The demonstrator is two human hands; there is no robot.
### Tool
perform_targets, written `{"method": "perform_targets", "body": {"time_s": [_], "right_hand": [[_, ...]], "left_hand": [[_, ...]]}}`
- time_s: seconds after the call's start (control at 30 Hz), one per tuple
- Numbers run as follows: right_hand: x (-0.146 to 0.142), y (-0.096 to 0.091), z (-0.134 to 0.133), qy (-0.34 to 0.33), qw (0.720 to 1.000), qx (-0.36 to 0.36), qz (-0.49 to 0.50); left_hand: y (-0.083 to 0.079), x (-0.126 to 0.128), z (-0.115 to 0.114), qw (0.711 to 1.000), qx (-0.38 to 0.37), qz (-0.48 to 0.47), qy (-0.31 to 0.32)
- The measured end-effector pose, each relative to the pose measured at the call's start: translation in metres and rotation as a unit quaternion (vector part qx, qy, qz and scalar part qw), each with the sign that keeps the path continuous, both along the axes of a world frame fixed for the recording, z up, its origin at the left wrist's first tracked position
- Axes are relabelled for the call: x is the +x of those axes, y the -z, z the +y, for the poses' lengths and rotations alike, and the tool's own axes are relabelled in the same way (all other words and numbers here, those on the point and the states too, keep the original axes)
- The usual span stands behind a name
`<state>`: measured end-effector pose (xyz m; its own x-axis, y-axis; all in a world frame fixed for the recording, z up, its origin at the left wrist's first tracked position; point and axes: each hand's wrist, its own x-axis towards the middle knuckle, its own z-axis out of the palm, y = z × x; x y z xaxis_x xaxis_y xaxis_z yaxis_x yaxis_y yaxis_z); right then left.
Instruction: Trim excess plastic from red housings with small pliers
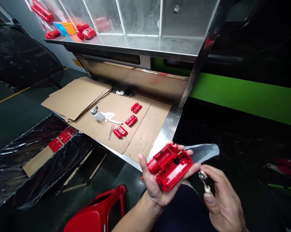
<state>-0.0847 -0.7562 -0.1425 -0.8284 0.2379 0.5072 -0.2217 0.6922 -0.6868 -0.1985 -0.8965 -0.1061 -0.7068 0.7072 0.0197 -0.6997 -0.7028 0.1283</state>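
Note:
My left hand (155,188) holds a red plastic housing (173,167), its hollow inner side facing up. A ribbed round end of the housing lies near my thumb, and a dark round spot shows inside. Close beside it on the right, my right hand (224,196) pinches a small metal piece with cream-coloured ends (202,177); its exact kind is unclear. On the cardboard-covered bench lie three similar red housings, at the back (136,108), in the middle (131,120) and in front (120,131). Tweezers (110,132) rest left of the front one.
A dispenser bottle (98,114) and a white-handled blade-like tool (114,121) are on the bench. Cardboard sheets (78,95) are stacked at its left. Red parts (86,31) sit on the metal shelf (145,43). A red stool (94,212) stands below. Red pieces (62,138) lie at left.

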Motion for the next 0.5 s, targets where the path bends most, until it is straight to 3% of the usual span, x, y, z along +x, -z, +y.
{"method": "perform_targets", "body": {"time_s": [0.13,0.3,0.5], "right_hand": [[-0.003,-0.012,-0.003,0.042,0.998,0.047,0.005],[-0.014,-0.032,-0.006,0.080,0.987,0.121,0.065],[-0.024,-0.048,-0.015,0.053,0.984,0.149,0.080]], "left_hand": [[0.001,0.003,0.001,1.000,-0.007,0.009,-0.002],[0.001,0.007,0.005,0.997,-0.020,0.033,-0.059],[0.000,0.014,0.010,0.986,-0.063,0.111,-0.110]]}}
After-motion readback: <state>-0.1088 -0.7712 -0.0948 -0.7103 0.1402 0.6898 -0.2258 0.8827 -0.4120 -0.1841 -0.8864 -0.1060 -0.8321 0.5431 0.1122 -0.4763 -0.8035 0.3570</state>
